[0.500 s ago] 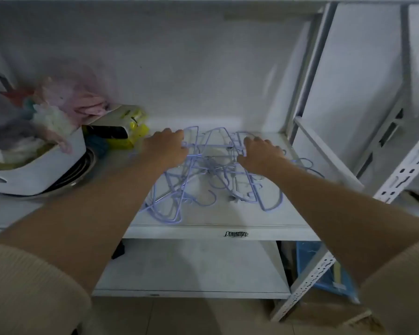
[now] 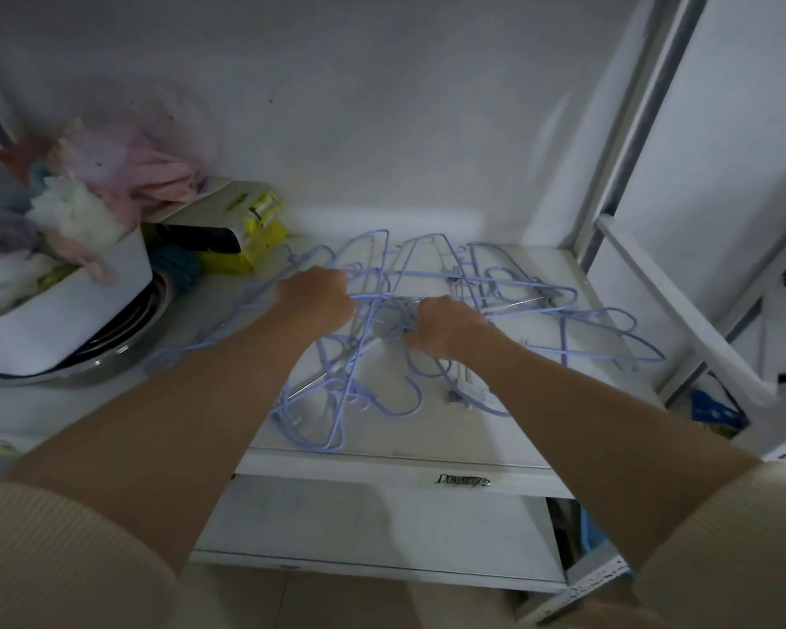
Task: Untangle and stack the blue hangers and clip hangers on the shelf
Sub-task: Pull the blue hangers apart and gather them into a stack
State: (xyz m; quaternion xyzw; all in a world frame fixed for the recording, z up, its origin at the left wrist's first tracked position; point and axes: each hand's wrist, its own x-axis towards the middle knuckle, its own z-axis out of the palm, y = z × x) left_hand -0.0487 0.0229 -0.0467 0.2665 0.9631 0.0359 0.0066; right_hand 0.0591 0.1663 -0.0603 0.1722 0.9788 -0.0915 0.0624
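A tangle of blue hangers lies on the white shelf, spreading from the left hand across to the shelf's right end, with hooks pointing toward the front edge. A few clip hangers (metal clips show near the front right of the pile) are mixed in. The left hand is curled round wires at the pile's upper left, fingers closed on the hangers. The right hand is clenched on wires in the middle of the pile, just beside the left hand. Both arms reach forward, beige sleeves at the bottom corners. At the shelf's left stands a white tub heaped with pink and white cloth, resting in a metal bowl. A yellow packet lies behind it.
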